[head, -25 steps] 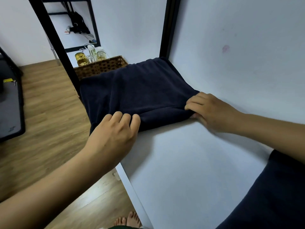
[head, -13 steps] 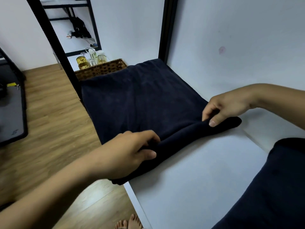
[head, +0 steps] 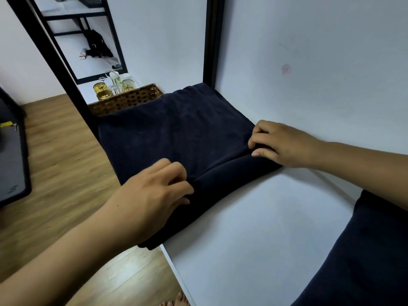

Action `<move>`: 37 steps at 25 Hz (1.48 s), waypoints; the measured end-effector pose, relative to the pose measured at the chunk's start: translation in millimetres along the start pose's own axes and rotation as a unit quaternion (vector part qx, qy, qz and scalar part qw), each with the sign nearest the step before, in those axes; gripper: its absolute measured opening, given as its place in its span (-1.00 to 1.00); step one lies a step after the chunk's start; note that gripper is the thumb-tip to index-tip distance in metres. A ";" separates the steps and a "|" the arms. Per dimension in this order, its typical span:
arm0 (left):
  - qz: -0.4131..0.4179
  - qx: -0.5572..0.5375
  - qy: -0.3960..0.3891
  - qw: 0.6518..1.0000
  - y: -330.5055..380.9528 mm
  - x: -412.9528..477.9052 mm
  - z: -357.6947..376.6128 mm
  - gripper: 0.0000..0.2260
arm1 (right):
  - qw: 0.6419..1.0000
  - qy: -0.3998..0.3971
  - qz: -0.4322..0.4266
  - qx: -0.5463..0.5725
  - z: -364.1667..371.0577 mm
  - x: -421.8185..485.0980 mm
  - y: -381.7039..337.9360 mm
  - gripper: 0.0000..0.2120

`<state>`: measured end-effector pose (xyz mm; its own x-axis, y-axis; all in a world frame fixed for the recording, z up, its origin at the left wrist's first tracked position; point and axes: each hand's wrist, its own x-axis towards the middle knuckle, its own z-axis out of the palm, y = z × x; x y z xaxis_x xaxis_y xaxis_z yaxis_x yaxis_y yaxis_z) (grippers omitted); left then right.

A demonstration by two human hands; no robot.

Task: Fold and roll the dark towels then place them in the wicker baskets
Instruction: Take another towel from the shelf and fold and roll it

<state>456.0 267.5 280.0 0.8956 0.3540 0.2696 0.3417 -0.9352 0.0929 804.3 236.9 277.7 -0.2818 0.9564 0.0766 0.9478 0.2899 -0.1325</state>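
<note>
- At the shelf's (head: 254,239) front edge, the dark towel's (head: 176,133) near end has gone from flat to a short roll within the last second.
- Left hand (head: 152,195) and right hand (head: 280,143) curl closed on that roll.
- Rolling looks just begun; the wicker basket (head: 125,100) waits behind the towel's far edge.

A white shelf (head: 254,235) carries a dark towel (head: 172,133) at its far end, a wicker basket (head: 125,100) behind it, another dark towel (head: 364,261) at the near right corner.
</note>
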 end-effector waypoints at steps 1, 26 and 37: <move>0.011 0.023 0.000 1.000 6.8 0.7 0.0 -0.81 | 0.997 0.040 -0.047 -0.049 1.0 0.9 0.7 -0.86; -0.221 0.094 0.034 0.970 42.2 -7.7 33.9 -0.72 | 0.967 0.057 -0.163 -0.189 3.9 -13.7 -32.5 -0.62; -0.311 -0.167 -0.152 0.923 4.0 17.6 -19.3 -0.70 | 0.977 -0.154 0.058 0.139 -24.4 14.6 -30.0 -0.70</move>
<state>467.6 269.7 303.7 0.6122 0.7619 -0.2113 0.7549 -0.4839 0.4426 775.4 241.3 306.9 -0.2472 0.9364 -0.2490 0.9111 0.1372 -0.3888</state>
